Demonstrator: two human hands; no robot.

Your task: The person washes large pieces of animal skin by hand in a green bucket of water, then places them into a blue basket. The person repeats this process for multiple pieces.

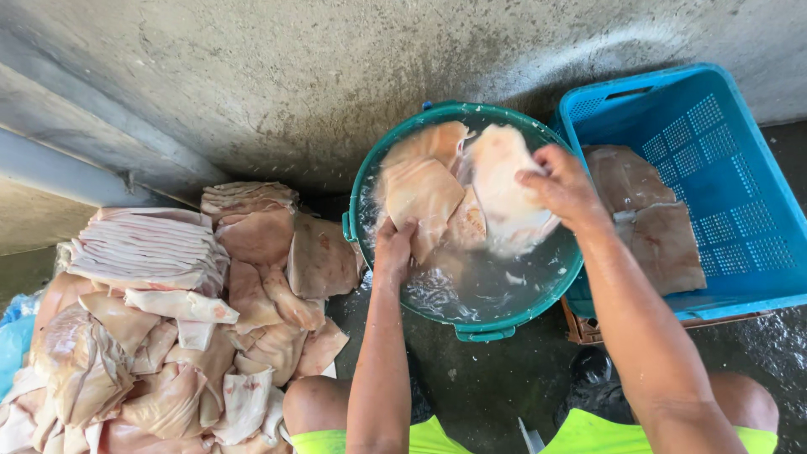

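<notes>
Knees (319,412) bare | left hand (392,248) grasping slab (420,197) in tub (538,307) | right hand (561,187) gripping pale piece (504,181) | crate (740,202) beside

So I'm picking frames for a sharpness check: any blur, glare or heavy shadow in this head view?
Head view: daylight is soft and even, with only faint shadows on the concrete wall; the pale slab in the right hand looks smeared by motion; the water in the green tub shows bright glints near the left hand; the stacked slabs look sharp.
</notes>
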